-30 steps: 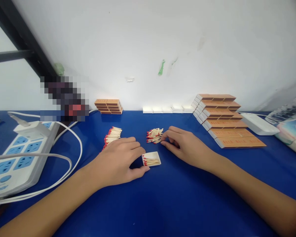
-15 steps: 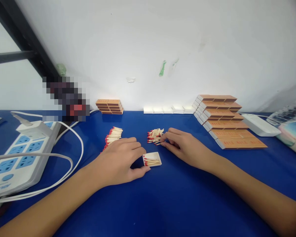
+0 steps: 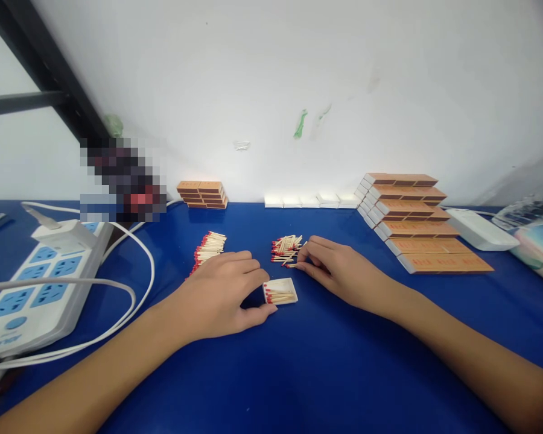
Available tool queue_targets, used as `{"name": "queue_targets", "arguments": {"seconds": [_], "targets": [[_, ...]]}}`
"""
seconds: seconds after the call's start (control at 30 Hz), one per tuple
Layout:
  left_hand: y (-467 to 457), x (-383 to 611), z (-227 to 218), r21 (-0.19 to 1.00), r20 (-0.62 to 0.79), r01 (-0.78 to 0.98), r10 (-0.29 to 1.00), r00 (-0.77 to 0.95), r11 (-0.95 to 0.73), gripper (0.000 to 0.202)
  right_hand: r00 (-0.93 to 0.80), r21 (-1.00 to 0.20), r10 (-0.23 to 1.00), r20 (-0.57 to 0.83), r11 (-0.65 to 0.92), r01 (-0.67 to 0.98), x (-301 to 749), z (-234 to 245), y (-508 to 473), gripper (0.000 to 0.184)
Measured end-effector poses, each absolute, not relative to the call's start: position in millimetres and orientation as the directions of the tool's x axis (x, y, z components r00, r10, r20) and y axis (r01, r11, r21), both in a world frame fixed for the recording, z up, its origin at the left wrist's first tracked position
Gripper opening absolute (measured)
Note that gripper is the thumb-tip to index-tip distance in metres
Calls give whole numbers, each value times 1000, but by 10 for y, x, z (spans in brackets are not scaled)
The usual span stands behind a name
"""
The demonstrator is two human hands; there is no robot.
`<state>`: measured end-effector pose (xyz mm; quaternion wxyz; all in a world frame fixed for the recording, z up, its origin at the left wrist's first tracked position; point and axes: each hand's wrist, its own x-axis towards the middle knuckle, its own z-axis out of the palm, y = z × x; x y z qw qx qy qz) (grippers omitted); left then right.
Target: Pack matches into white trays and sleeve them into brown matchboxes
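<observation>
My left hand (image 3: 221,292) grips the left end of a small white matchbox tray (image 3: 289,284) between thumb and forefinger. Several red-tipped matches (image 3: 283,298) lie side by side in the tray's near part. At the right edge of a loose match pile (image 3: 286,247), my right hand (image 3: 328,262) has thumb and fingertips pinched on a match (image 3: 290,265), its red head pointing left. Another, longer pile of matches (image 3: 210,245) rests beyond my left hand, which partly covers it.
White trays (image 3: 301,202) line the wall. Stepped matchboxes (image 3: 428,229) stand right, with a smaller stack (image 3: 202,194) at back left. A power strip (image 3: 40,289) with loose white cables (image 3: 151,268) lies left; a white device (image 3: 482,229) sits far right. The table (image 3: 271,374) is blue.
My right fingertips have shifted slightly, and a match by them now sticks out more clearly from the pile's near edge. The left hand and the tray stay in place.
</observation>
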<state>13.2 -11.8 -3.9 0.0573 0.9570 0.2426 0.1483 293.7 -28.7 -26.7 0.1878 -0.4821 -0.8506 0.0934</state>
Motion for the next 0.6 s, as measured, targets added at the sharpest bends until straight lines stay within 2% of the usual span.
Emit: {"name": "queue_targets", "arguments": {"seconds": [0.27,0.6], "targets": [[-98,142,-58,166,284,470,498,819,-867,27,-464,-298,839,283,537,789,2825,-146,-447,13],[-114,135,3,189,233,464,499,835,-865,24,-452,-312,882,132,470,826,2843,-127,-438,13]]}}
